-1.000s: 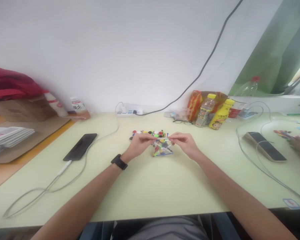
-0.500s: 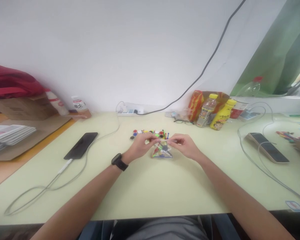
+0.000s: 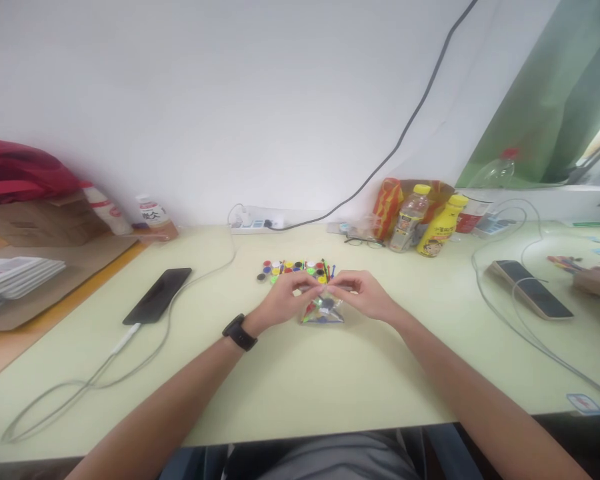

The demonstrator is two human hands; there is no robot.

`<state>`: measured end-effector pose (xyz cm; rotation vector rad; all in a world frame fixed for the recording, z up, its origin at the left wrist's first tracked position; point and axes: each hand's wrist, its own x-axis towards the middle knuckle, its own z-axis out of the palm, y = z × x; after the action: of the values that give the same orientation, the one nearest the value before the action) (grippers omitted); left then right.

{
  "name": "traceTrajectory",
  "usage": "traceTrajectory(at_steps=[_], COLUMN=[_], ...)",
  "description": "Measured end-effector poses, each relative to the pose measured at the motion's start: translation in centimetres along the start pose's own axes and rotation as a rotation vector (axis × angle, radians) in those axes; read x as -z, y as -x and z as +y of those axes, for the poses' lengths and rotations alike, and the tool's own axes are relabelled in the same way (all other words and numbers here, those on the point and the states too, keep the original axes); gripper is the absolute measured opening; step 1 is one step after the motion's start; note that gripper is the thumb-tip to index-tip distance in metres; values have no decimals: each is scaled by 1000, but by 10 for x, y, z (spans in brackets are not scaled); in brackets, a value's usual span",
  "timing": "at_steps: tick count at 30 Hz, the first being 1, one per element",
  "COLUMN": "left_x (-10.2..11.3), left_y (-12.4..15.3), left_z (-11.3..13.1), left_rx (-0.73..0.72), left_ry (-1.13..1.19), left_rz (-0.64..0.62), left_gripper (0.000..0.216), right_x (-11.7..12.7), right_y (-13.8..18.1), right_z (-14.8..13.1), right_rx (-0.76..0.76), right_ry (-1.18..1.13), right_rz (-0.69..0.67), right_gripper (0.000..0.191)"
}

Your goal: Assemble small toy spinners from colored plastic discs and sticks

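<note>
A black phone (image 3: 157, 297) lay at the frame's left. Coloured discs (image 3: 289, 265) lay near the centre. Just below them, mid-frame, the left hand (image 3: 291, 297) pinched the top edge of a clear bag (image 3: 323, 315) of coloured pieces (image 3: 327, 304); the right hand (image 3: 367, 295) pinched that edge too. Farther right stood a yellow bottle (image 3: 440, 230).

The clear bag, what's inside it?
Small colourful pieces show through the clear bag: red, green and blue bits, and a dark round one. The left hand and right hand cover part of its top, so anything behind them is hidden.
</note>
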<state>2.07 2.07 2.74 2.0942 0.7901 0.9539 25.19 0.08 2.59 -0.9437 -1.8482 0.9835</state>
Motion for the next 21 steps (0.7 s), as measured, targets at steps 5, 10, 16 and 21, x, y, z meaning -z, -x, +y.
traceTrajectory(at_steps=[5, 10, 16, 21], left_x=[4, 9, 18, 32], left_y=[-1, -2, -2, -4], left_z=[-2, -3, -12, -18], left_rx=[24, 98, 192, 250], left_ry=[0, -11, 44, 99], left_rz=[-45, -75, -133, -120], left_gripper=[25, 30, 40, 46], right_x=[2, 5, 9, 29], right_y=[-1, 1, 1, 3], right_z=[-1, 0, 4, 4], right_rx=[14, 41, -64, -154], right_ry=[131, 224, 182, 130], right_rz=[-23, -65, -108, -113], right_gripper=[38, 49, 51, 48])
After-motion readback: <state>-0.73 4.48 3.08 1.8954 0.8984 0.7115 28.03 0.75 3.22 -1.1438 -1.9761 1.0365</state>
